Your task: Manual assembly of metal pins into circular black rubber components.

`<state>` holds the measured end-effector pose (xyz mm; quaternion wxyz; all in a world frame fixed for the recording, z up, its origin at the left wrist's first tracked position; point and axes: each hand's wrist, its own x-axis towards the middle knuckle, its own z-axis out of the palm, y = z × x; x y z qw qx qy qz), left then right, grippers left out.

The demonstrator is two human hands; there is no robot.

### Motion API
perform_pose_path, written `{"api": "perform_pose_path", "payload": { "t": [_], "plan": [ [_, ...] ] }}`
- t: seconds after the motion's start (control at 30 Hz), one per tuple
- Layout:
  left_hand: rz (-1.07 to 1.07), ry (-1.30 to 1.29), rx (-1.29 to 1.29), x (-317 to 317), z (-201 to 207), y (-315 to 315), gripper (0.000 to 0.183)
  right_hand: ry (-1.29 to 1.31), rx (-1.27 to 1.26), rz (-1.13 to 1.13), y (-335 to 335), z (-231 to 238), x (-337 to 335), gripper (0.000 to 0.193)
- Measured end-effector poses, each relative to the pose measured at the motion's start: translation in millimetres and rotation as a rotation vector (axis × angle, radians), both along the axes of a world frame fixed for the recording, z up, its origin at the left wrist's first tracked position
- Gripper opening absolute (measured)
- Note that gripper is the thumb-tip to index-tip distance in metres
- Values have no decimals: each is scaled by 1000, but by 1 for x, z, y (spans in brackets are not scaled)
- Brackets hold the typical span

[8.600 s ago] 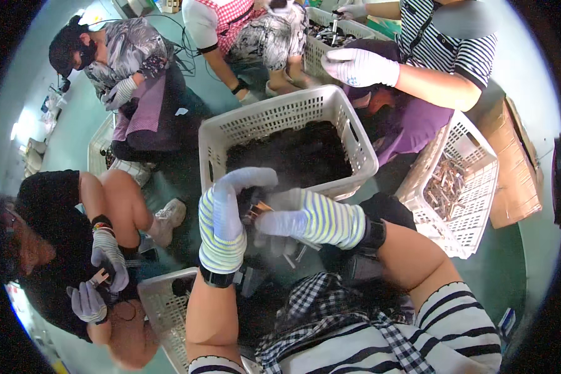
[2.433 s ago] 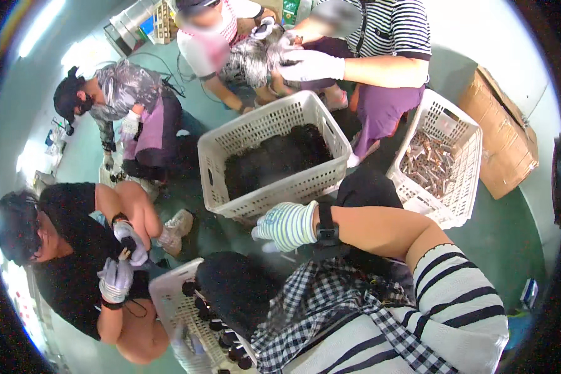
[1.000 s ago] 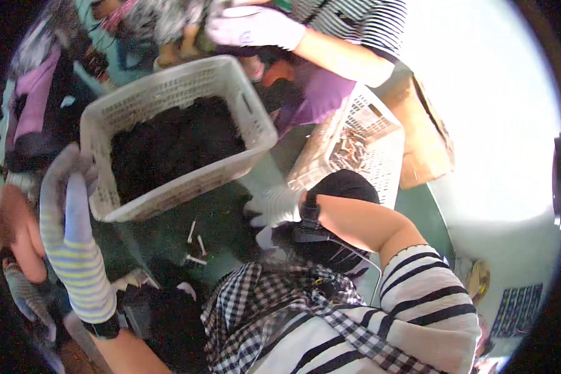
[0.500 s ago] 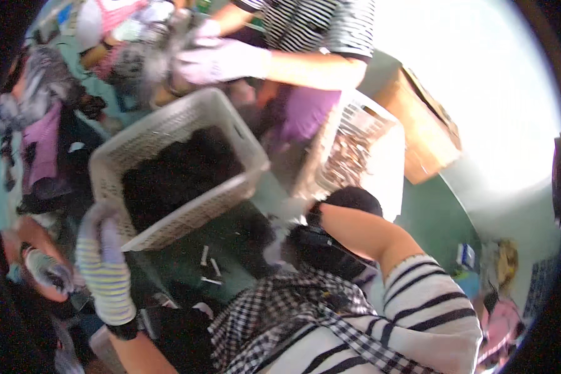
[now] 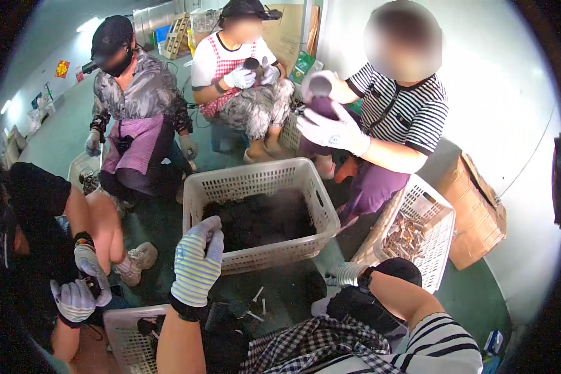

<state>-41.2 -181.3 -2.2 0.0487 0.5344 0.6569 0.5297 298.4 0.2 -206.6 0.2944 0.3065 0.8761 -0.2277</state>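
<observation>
My left hand (image 5: pixel 197 262), in a striped work glove, is raised at the front left corner of a large grey-white plastic basket (image 5: pixel 274 248). Its fingers are loosely bent and nothing shows in them. Dark, matted-looking small pieces (image 5: pixel 262 218) fill the bottom of the basket; what they are I cannot make out. My right hand (image 5: pixel 350 274), also gloved, is low in front of the basket beside my black-clad knee. Its fingers are mostly hidden. Several thin white sticks (image 5: pixel 257 303) lie on the floor between my hands.
A white basket (image 5: pixel 439 249) of brownish slim pieces and a cardboard box (image 5: pixel 474 212) stand at right. Another basket (image 5: pixel 115 321) is at lower left. Several gloved co-workers sit around; the one at right holds a dark cylindrical thing (image 5: pixel 320 86).
The view has swung up and left, so the basket and my left hand appear farther right. My left fingers look more bent, overlapping the rim. The co-worker's hands at right have come apart.
</observation>
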Motion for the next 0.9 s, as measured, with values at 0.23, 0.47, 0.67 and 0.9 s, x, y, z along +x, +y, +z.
{"api": "perform_pose_path", "payload": {
  "t": [0.23, 0.47, 0.67, 0.9],
  "plan": [
    [20, -23, -10, -9, -3, -1, 20, -26, 22, 51, -2, -3, -11, 48],
    [21, -8, -13, -7, -6, 2, 20, -66, -14, 94, -9, 8, -27, 52],
    [26, -15, -15, -4, -10, -4, 19, 1, -8, 122, -17, 2, -28, 50],
    [16, -15, 14, -5, -16, -3, 19, 8, 26, 140, -12, -25, -11, 52]
  ]
}}
